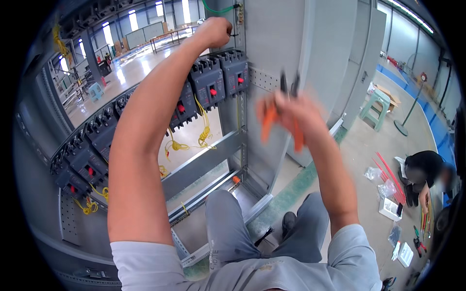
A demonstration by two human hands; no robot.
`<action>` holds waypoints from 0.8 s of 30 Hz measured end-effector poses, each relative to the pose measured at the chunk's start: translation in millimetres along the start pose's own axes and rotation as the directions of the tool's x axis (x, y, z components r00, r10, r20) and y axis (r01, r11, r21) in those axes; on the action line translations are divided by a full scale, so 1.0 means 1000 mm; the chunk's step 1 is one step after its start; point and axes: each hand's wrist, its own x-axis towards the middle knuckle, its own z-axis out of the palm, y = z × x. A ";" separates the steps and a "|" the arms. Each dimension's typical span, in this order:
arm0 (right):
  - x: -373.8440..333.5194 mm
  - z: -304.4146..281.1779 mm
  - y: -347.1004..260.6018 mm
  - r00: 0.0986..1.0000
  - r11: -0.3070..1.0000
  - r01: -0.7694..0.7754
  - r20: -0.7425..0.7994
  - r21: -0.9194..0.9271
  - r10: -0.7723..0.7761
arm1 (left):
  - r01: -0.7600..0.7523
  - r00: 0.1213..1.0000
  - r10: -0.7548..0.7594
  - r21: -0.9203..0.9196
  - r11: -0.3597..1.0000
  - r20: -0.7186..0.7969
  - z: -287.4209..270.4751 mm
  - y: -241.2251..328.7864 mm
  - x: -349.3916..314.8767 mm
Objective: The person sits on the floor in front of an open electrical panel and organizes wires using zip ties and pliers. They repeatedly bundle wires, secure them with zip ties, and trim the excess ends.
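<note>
Right fingers [285, 105] clamp pliers [283, 83], probably light and stiff, best held by orange handles [298, 138] jutting below; left fingers [226, 30] curl, grip unclear

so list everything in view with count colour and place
pliers: one, orange and black, in the right hand
cabinet: one, grey, centre and left
breakers: at least five, dark grey with red switches, across the cabinet
yellow wires: several bundles, yellow, mostly below the breakers
green wire: one, green, cabinet top
stools: two, pale green and pale blue, right and far left
stand: one, dark, beside the green stool
red strips: several, red, right
plastic bags: at least three, clear, lower right
white boxes: two, white, lower right
co-worker: one, black top, crouched at right
left hand: one, bare, near the green wire
right hand: one, bare, blurred, gripping the pliers
legs: two, grey-trousered, bottom centre
</note>
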 end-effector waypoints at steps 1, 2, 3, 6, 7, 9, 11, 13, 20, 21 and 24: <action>-0.040 0.002 0.022 0.989 0.994 -0.082 0.127 0.070 0.073 | 0.009 1.000 -0.009 0.022 1.000 -0.029 0.000 -0.001 -0.003; -0.083 0.016 0.038 0.959 0.966 -0.256 0.140 0.046 0.247 | 0.023 0.999 -0.020 0.060 0.998 -0.039 0.003 -0.004 -0.009; -0.158 0.023 0.053 0.863 0.860 -0.502 0.115 0.090 0.492 | 0.149 0.989 -0.149 -0.075 0.986 0.008 0.052 0.003 -0.052; -0.231 0.066 0.171 0.619 0.571 -0.780 0.187 0.255 0.762 | 0.018 0.999 -0.016 -0.071 0.997 0.034 0.005 -0.002 0.004; -0.260 0.078 0.193 0.555 0.444 -0.801 0.219 0.401 0.803 | 0.098 0.990 -0.074 -0.212 0.972 0.121 -0.003 0.005 -0.002; -0.289 0.103 0.216 0.499 0.337 -0.827 0.312 0.449 0.808 | 0.207 0.962 -0.112 -0.396 0.894 0.250 -0.012 -0.005 -0.005; -0.305 0.115 0.197 0.575 0.279 -0.766 0.424 0.579 0.700 | 0.250 0.945 -0.145 -0.359 0.899 0.294 -0.021 -0.014 -0.015; -0.323 0.117 0.184 0.624 0.317 -0.734 0.415 0.600 0.662 | 0.287 0.936 -0.174 -0.374 0.882 0.307 -0.026 -0.010 -0.024; -0.209 0.047 0.104 0.870 0.879 -0.475 -0.129 0.038 0.476 | 0.443 0.896 -0.341 -0.517 0.733 0.284 -0.028 0.003 -0.037; -0.178 0.022 0.083 0.935 0.932 -0.339 -0.152 -0.125 0.320 | 0.433 0.901 -0.335 -0.548 0.716 0.274 -0.023 0.008 -0.034; -0.036 0.014 -0.033 0.912 0.778 -0.409 -0.249 -0.477 0.327 | 0.458 0.888 -0.403 -0.525 0.718 0.222 -0.014 -0.005 -0.048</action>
